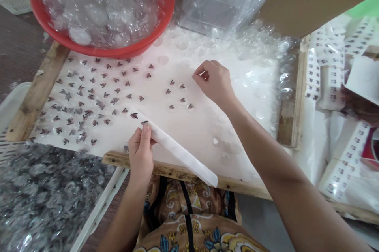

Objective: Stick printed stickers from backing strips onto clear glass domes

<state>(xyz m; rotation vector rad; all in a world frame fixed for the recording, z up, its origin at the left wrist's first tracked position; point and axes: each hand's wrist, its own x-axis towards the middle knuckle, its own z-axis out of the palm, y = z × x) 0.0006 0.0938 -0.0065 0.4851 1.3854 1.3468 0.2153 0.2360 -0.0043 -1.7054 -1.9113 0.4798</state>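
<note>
My left hand (141, 151) pinches a long white sticker strip (182, 151) between thumb and fingers. Two small dark printed motifs show at the strip's upper end, and the rest of it looks blank. Over the middle of the white board (204, 133), my right hand (216, 83) has thumb and forefinger pressed together; anything between them is too small to make out. Just left of that hand lie several clear round discs (182, 100) bearing the same dark motif. Many more motif-marked discs (89, 113) spread over the board's left part, some overlapping.
A red basin (148, 42) heaped with clear plastic pieces stands at the back left. Behind the board is a clear plastic box (219, 3). Plain clear discs (260, 82) lie at right, beside sticker sheets (333, 82). A crate of clear pieces (44, 200) sits lower left. Wooden rails (38, 94) edge the board.
</note>
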